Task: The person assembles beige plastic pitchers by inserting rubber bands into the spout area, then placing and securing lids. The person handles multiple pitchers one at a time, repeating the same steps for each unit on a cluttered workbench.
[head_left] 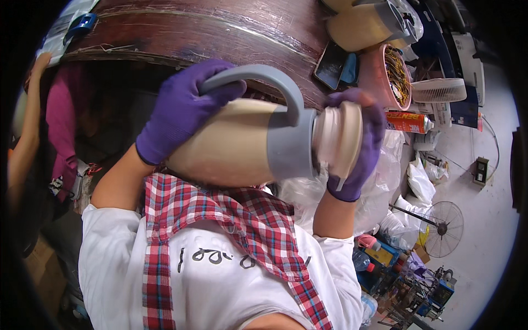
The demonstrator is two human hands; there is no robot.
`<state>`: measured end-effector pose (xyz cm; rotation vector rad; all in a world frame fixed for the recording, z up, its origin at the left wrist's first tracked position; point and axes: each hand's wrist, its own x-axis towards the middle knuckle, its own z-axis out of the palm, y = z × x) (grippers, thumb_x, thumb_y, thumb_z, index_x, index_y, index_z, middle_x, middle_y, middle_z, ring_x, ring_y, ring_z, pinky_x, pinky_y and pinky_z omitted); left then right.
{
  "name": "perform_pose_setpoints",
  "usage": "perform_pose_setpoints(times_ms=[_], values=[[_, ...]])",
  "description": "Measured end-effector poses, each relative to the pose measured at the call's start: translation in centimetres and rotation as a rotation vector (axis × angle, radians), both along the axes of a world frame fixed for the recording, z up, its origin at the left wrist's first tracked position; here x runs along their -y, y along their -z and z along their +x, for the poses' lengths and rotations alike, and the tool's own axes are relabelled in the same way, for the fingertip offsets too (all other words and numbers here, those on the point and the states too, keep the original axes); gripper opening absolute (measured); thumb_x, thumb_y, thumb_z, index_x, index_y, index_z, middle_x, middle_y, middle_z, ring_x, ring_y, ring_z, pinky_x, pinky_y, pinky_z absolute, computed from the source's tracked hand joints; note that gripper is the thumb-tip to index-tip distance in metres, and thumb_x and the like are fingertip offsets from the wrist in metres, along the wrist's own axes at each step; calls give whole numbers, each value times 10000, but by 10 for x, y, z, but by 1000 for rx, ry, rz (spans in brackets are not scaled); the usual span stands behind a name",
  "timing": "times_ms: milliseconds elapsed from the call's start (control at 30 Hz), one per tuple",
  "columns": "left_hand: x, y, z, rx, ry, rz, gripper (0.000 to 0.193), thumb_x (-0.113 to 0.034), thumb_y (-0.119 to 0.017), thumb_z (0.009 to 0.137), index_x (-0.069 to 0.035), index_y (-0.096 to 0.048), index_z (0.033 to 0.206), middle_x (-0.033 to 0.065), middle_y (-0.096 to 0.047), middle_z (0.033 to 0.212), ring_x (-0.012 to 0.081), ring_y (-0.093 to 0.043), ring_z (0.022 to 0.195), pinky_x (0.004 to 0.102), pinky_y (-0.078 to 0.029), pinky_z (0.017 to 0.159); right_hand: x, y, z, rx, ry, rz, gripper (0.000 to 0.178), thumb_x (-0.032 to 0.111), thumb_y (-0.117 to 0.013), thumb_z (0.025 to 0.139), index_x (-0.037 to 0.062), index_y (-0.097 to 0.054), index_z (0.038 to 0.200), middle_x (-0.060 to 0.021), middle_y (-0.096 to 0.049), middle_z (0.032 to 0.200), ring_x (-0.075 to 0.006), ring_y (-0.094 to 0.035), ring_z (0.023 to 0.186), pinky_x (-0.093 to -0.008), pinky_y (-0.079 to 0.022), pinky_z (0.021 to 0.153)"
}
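A thermos jug (pixel 225 146) with a cream body, grey collar and grey curved handle lies sideways before my chest, its mouth toward my right. My left hand (pixel 184 107), in a purple glove, is closed on the handle near its free end and rests against the body. In its own purple glove, my right hand (pixel 366 143) grips a cream lid (pixel 349 137) at the mouth. A pale, ridged part of the lid shows between its rim and the grey collar. Lid and right fingers are blurred by motion.
A dark red table (pixel 220 27) spans the far side. Beyond my right hand stand a pink bucket (pixel 379 77) of wiry strands, more cream jugs (pixel 357 27), a dark tray (pixel 330 66) and a red spray can (pixel 410 122). Another person's arm (pixel 30 126) is at far left.
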<state>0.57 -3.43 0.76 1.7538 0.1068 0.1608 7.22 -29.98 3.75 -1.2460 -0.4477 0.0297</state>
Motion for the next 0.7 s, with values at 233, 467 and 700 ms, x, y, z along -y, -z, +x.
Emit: perform_pose_setpoints(times_ms=[233, 467, 700], values=[[3, 24, 4, -167, 5, -258, 168, -142, -737, 932, -64, -689, 1072, -38, -655, 933, 27, -562, 868, 221, -464, 797, 2, -23, 0, -7, -114, -417, 290, -97, -562, 837, -28, -661, 1101, -144, -650, 1178, -225, -616, 1094, -322, -461, 980], [-2, 22, 3, -265, 136, -235, 182, -220, -745, 930, -71, -679, 1014, -17, -689, 950, 40, -582, 884, 233, -472, 820, 3, -30, -5, 62, -22, -589, 306, -18, -491, 942, -50, -631, 1212, -140, -644, 1227, -222, -618, 1125, -328, -458, 999], [-6, 23, -1, -225, 268, -342, 300, -312, -695, 967, -35, -646, 1069, 45, -732, 1073, 107, -647, 982, 278, -491, 906, 8, -20, -22, 374, -212, -734, 579, 139, -538, 849, -41, -491, 1397, -240, -555, 1376, -397, -510, 1308, -469, -372, 1116]])
